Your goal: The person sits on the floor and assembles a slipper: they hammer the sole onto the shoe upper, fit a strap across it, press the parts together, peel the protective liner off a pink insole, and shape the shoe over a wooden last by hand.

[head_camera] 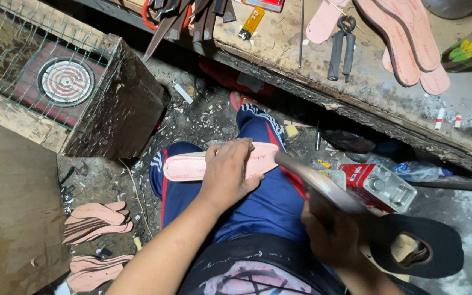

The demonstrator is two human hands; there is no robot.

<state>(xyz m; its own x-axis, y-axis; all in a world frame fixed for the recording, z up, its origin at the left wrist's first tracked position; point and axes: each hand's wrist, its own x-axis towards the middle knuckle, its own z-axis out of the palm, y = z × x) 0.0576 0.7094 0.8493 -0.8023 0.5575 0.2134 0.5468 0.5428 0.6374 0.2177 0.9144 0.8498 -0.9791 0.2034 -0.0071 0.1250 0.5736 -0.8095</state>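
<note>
A pink insole is pressed flat across the lap by the left hand, whose fingers are curled over its upper edge. A hammer is gripped in the closed right hand, its head set against the insole's right end. More insoles are stacked on the floor.

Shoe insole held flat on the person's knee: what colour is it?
Pale pink shoe insole, pressed down by the left hand; the head view shows it best.

Littered floor, insole stacks
</note>
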